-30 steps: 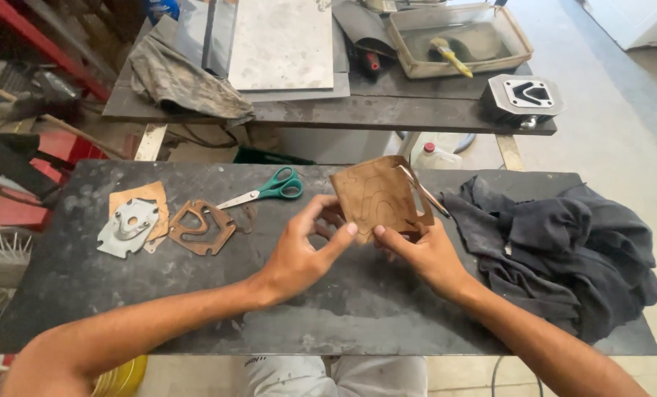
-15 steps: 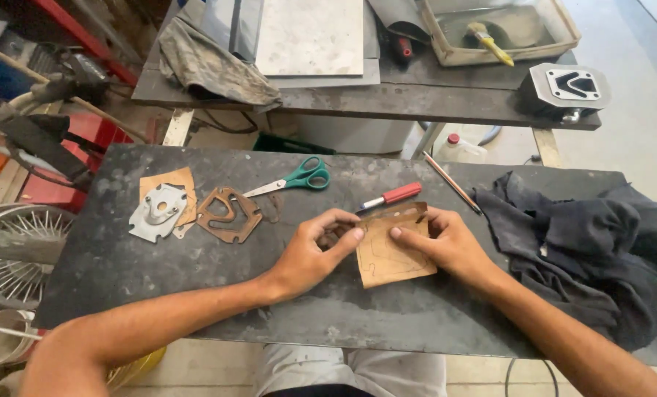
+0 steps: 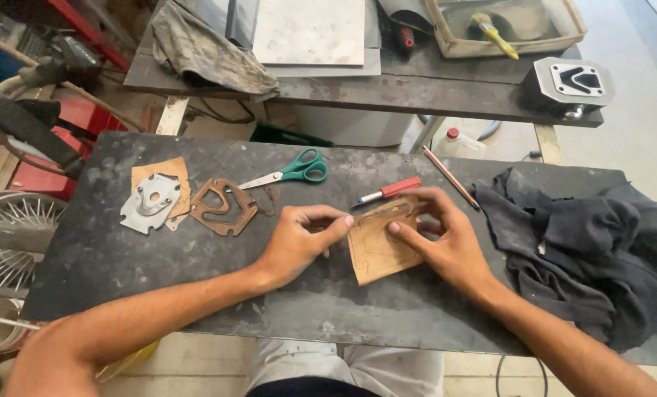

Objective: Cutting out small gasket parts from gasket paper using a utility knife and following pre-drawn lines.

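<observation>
Both forearms reach in over the dark table (image 3: 196,309). The left hand (image 3: 295,242) lies half curled, fingertips pressing the left edge of the tan card (image 3: 376,254). The right hand (image 3: 446,239) pinches its top edge. The card lies flat mid-table, just below a red pen (image 3: 388,191), green scissors (image 3: 295,170) nearby.

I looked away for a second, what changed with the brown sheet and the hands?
The brown gasket sheet, held up off the table a second ago, now lies flat, pressed by the left hand and right hand. The scissors, cut gaskets and dark cloth stayed put.
</observation>
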